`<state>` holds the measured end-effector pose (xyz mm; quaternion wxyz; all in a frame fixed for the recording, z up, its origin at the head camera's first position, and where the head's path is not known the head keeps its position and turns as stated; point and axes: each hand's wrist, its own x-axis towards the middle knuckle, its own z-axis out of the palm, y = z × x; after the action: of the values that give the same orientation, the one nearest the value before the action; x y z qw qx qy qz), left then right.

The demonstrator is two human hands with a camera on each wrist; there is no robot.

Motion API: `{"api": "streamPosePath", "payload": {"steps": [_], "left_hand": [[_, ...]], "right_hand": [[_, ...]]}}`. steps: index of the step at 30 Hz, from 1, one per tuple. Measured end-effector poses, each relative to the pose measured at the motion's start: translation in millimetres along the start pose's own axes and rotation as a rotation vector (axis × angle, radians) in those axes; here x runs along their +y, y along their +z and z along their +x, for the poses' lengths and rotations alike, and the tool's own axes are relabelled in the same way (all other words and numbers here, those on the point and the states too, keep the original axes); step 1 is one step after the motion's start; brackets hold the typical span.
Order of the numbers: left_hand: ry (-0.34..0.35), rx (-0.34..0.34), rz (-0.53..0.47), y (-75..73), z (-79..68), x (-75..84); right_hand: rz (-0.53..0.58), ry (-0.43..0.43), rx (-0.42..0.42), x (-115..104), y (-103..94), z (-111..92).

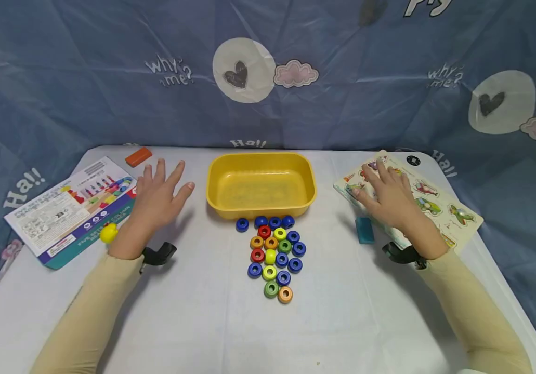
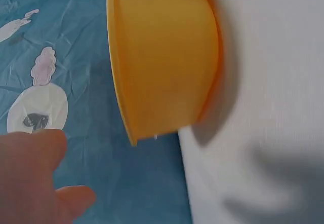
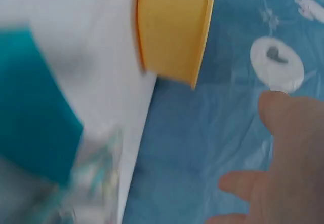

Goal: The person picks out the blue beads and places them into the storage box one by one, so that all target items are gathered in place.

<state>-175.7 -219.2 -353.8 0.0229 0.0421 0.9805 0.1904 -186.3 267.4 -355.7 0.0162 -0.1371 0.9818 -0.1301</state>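
My left hand (image 1: 155,202) hovers with spread fingers between the printed box and the yellow tub (image 1: 260,210); its fingers also show in the left wrist view. Over the wooden picture puzzle board (image 1: 455,208) my right hand (image 1: 391,202) is held up, fingers apart and nothing in them. The tub's side wall appears in both wrist views. In front of it lies a cluster of ring-shaped beads in blue, red, orange, yellow and green, among them a blue bead (image 1: 242,225), a red bead (image 1: 257,255) and an orange bead (image 1: 285,295).
On the left lies a cardboard toy box (image 1: 66,213) with a small yellow figure (image 1: 108,233) near its edge. An orange block (image 1: 139,157) sits behind it. A teal block (image 1: 364,230) lies beside the puzzle board, and a black round disc (image 1: 413,160) at the back right.
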Motion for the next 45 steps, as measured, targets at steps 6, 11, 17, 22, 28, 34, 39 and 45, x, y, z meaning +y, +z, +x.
{"api": "streamPosePath", "payload": {"steps": [6, 11, 17, 22, 28, 34, 39, 45], "left_hand": [[0.062, -0.019, -0.258, 27.9, 13.1, 9.2], [0.050, 0.008, -0.509, 58.6, 24.1, 15.9], [0.033, 0.169, -0.791, 85.9, 27.5, 17.1], [0.024, 0.238, -0.839, 94.0, 23.9, 19.5], [0.030, 0.272, -0.817, 95.3, 23.1, 20.9], [0.000, 0.248, -0.845, 71.4, 7.8, 45.2], [-0.003, 0.252, -0.846, 66.8, 4.3, 49.2], [0.023, 0.212, -0.826, 66.8, 3.8, 48.3]], "right_hand": [[0.141, -0.268, 0.059, -31.6, 32.7, -12.4], [0.333, -0.452, -0.025, -61.1, 63.9, -18.7], [0.377, -0.548, -0.076, -76.7, 86.5, -22.4], [0.371, -0.577, -0.050, -80.2, 92.2, -24.1], [0.397, -0.595, -0.031, -83.2, 85.3, -23.0], [0.458, -0.662, 0.109, -102.2, 46.6, -3.7], [0.462, -0.568, 0.088, -144.7, 35.3, 46.6], [0.411, -0.388, -0.120, -192.5, 64.5, 109.2]]}}
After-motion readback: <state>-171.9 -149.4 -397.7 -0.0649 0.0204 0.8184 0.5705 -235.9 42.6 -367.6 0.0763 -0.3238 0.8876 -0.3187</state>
